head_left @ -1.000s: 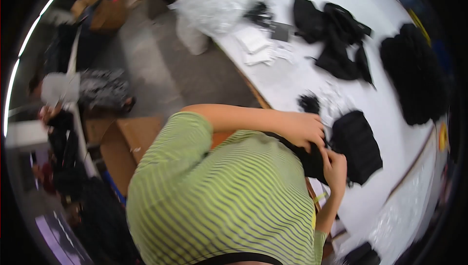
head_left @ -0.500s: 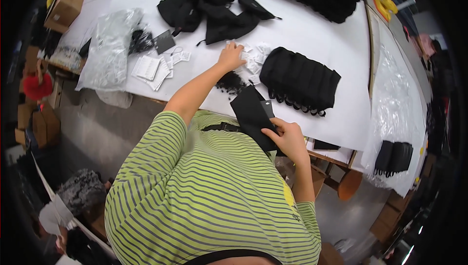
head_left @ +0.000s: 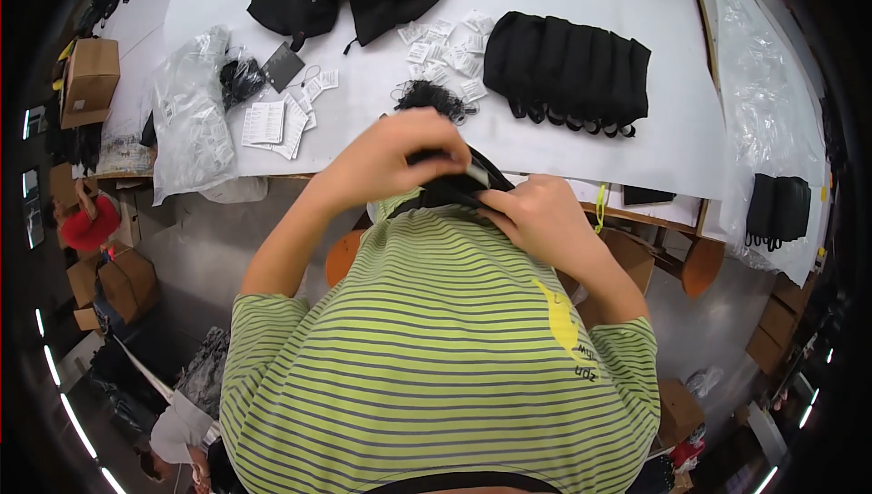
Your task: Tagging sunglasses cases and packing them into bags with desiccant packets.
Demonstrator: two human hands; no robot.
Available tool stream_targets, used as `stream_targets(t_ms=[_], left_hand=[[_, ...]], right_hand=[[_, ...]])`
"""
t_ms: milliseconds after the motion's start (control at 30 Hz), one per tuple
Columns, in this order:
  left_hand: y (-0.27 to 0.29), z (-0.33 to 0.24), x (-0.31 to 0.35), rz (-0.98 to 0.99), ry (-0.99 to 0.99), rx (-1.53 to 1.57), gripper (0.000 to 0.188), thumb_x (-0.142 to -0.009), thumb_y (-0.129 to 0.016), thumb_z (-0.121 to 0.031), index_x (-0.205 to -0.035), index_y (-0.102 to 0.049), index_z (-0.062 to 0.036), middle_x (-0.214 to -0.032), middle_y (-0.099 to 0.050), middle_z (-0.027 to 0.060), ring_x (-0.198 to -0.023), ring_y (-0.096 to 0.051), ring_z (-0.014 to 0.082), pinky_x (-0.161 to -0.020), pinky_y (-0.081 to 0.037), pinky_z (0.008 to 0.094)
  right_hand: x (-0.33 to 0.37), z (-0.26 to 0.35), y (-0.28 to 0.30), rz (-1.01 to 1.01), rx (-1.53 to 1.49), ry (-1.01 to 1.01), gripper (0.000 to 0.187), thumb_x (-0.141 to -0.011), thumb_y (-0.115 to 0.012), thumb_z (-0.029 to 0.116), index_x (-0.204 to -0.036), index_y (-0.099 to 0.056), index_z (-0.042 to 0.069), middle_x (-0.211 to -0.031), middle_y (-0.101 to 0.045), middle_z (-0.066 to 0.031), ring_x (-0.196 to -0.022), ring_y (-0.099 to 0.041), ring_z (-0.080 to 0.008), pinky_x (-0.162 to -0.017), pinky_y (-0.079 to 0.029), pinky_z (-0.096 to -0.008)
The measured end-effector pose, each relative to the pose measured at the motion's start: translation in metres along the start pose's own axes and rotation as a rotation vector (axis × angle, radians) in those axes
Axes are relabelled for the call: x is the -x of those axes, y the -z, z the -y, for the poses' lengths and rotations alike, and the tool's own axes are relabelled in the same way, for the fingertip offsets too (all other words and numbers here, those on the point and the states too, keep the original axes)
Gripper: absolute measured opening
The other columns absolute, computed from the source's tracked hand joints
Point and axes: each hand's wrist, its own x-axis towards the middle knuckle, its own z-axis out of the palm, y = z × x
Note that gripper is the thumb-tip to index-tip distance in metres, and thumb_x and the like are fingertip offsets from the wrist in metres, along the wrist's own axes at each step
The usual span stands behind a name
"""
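Right hand (head_left: 547,215) grip closed on black pouch (head_left: 449,193), seemingly unfinished; left hand (head_left: 397,154) grip blurred, can't tell; pouch row (head_left: 569,67) looks done, loose white tags (head_left: 469,65) unused

The shirt (head_left: 427,349) was lime green with thin dark-grey stripes and a yellow print (head_left: 561,317). The held fabric (head_left: 442,194), lined-up pouches (head_left: 568,67) and tangled cords (head_left: 434,97) were black; the surface (head_left: 672,163) and small tags (head_left: 418,52) were white.

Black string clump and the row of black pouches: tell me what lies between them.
In the head view, small white tags lie between the string clump and the pouches.
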Motion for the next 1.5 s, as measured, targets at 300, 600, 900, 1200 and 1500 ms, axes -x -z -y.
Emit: stream_targets(t_ms=[300,600,900,1200,1500], left_hand=[[-0.021,-0.013,0.037,-0.07,0.099,-0.227,0.019,-0.073,-0.069,-0.015,-0.088,-0.061,-0.006,-0.086,-0.058,0.006,-0.083,-0.054,0.0243,-0.075,-0.045,0.0336],[-0.04,-0.002,0.055,-0.036,0.004,-0.546,0.031,-0.067,-0.071,-0.013,-0.096,-0.062,-0.0091,-0.095,-0.057,0.0021,-0.097,-0.051,0.0209,-0.089,-0.037,0.0353],[-0.048,-0.005,0.059,-0.098,0.062,-0.481,0.021,-0.071,-0.069,-0.01,-0.089,-0.06,-0.0067,-0.092,-0.057,0.0035,-0.095,-0.049,0.0217,-0.087,-0.036,0.0352],[-0.084,0.059,0.07,-0.592,0.464,0.974,0.054,-0.082,-0.067,-0.02,-0.124,-0.037,-0.0052,-0.116,-0.05,0.0066,-0.105,-0.051,0.0208,-0.096,-0.039,0.0375],[-0.075,0.019,0.025,-0.635,0.576,1.43,0.039,-0.084,-0.065,-0.021,-0.116,-0.049,-0.0066,-0.104,-0.059,0.0043,-0.097,-0.058,0.0172,-0.088,-0.046,0.0353]], right_hand=[[0.004,0.01,-0.01,0.032,0.023,0.025,0.017,-0.076,-0.065,0.02,-0.089,-0.067,0.009,-0.053,-0.054,-0.0065,-0.05,-0.054,-0.0238,-0.051,-0.042,-0.0351],[0.015,0.014,-0.019,-0.096,0.013,0.029,0.016,-0.075,-0.067,0.016,-0.09,-0.065,0.01,-0.052,-0.051,-0.0045,-0.051,-0.053,-0.0223,-0.05,-0.042,-0.0336],[0.027,0.012,-0.023,-0.193,-0.002,-0.105,0.014,-0.076,-0.069,0.018,-0.087,-0.065,0.011,-0.057,-0.055,-0.0048,-0.051,-0.053,-0.0217,-0.052,-0.043,-0.0323],[0.01,0.014,-0.015,-0.595,-0.191,-0.233,0.016,-0.07,-0.074,0.018,-0.083,-0.069,0.009,-0.051,-0.054,-0.0027,-0.042,-0.046,-0.0161,-0.047,-0.035,-0.0269],[-0.009,0.012,-0.028,-0.547,-0.272,-0.219,0.017,-0.075,-0.072,0.021,-0.079,-0.068,0.005,-0.047,-0.046,-0.0029,-0.04,-0.037,-0.0134,-0.044,-0.029,-0.0265]])
